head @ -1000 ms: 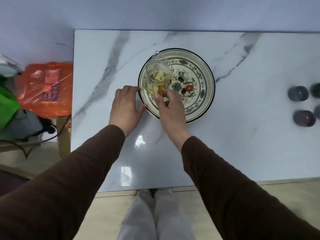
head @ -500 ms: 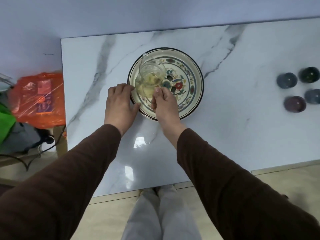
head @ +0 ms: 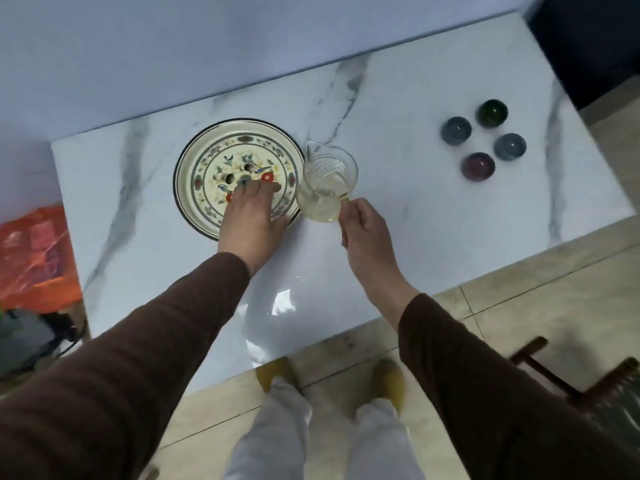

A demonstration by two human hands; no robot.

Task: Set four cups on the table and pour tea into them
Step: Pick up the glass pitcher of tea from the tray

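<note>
The right hand [head: 363, 226] is curled tight around the handle of a glass pitcher [head: 327, 183], thumb and fingers pinching it at the near side; the handle itself is mostly hidden under the fingers, with only a yellowish glint showing. The pitcher sits just beyond and to the left of this hand, its spout pointing away, a little pale tea in the bottom. Whether its base rests on the table [head: 398, 237] or hangs just above cannot be told.

The left hand [head: 252, 216] lies flat and relaxed, fingers straight, over the near right part of the painted plate [head: 214, 150], covering some of the pattern; it holds nothing. The plate is just beside the pitcher, to its left.

Four small dark cups [head: 483, 142] stand clustered well off to the right of the right hand, farther back. Blur hides what is inside them.
</note>
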